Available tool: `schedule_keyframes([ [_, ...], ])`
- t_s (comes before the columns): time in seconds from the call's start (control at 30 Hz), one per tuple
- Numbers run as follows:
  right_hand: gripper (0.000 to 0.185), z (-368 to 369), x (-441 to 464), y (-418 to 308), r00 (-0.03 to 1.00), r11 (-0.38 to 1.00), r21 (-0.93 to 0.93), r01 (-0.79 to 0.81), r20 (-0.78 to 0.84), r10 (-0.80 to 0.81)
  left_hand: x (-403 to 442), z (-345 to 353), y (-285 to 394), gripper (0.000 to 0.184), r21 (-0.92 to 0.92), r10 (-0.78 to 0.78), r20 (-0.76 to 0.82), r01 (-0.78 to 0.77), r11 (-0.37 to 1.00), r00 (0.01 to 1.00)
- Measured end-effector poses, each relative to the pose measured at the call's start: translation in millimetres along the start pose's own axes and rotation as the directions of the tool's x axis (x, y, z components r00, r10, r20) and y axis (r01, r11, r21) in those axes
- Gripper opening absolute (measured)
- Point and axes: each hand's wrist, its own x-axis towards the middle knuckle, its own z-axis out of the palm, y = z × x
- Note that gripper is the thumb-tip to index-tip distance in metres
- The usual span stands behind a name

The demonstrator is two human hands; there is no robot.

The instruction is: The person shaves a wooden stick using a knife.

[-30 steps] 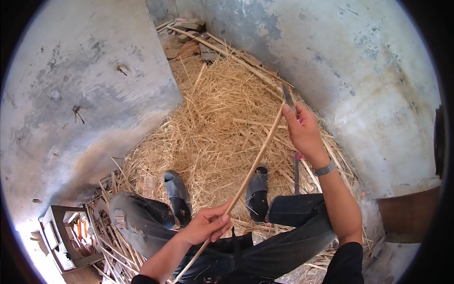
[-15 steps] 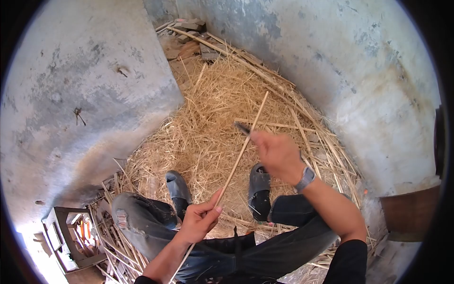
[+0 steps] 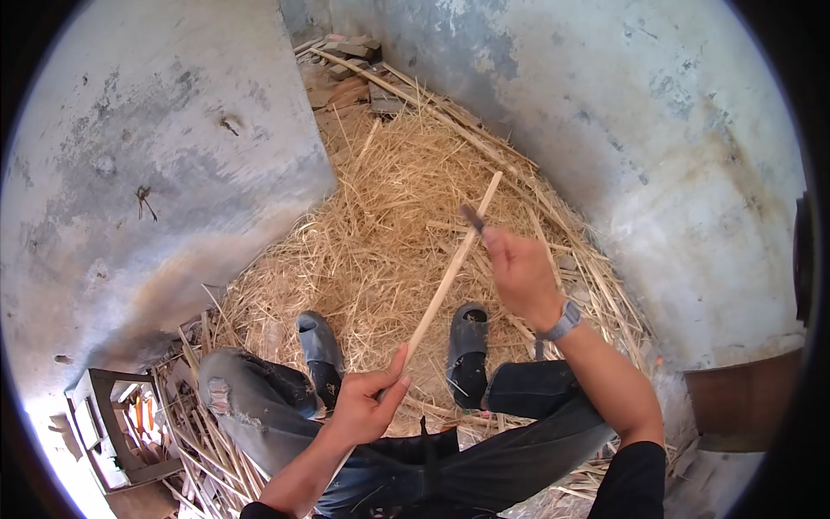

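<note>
A long, pale strip that looks like split bamboo (image 3: 447, 275) slants up and away from my lap, its far end above the shavings. My left hand (image 3: 367, 405) is closed around its lower part, over my lap. My right hand (image 3: 524, 273) is closed on a knife, with a watch on that wrist. The short dark knife blade (image 3: 472, 217) lies across the strip near its far end. The handle is hidden inside my fingers.
Curly shavings (image 3: 389, 190) cover the floor around my grey slippers (image 3: 321, 338). Long strips (image 3: 596, 259) lie along the right wall (image 3: 674, 164). A wooden frame (image 3: 121, 432) stands at lower left beside more strips (image 3: 203, 441). Bricks (image 3: 353, 48) are piled in the far corner.
The knife and my right hand have shifted a little right and up along the strip. The strip now shows a broader face. My left hand stays nearly in place.
</note>
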Motion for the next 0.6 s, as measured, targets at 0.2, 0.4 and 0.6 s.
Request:
schedule_keyframes([
  [0.2,0.027,40.0,-46.4,-29.2,0.924,0.947,0.034,0.319,0.211,-0.319,4.8,-2.6,-0.5,0.043,-0.037,-0.047,-0.118,0.043,0.998,0.992],
  [0.4,0.022,15.7,-22.1,-13.7,0.998,0.997,-0.03,0.065,0.008,-0.064,5.1,-3.3,9.2,0.039,-0.002,-0.015,-0.055,0.015,1.0,0.998],
  [0.6,0.026,54.8,-78.8,-38.3,0.866,0.913,0.014,0.408,0.31,-0.392,4.9,0.5,-3.6,0.035,-0.229,-0.121,-0.125,0.09,0.969,0.985],
])
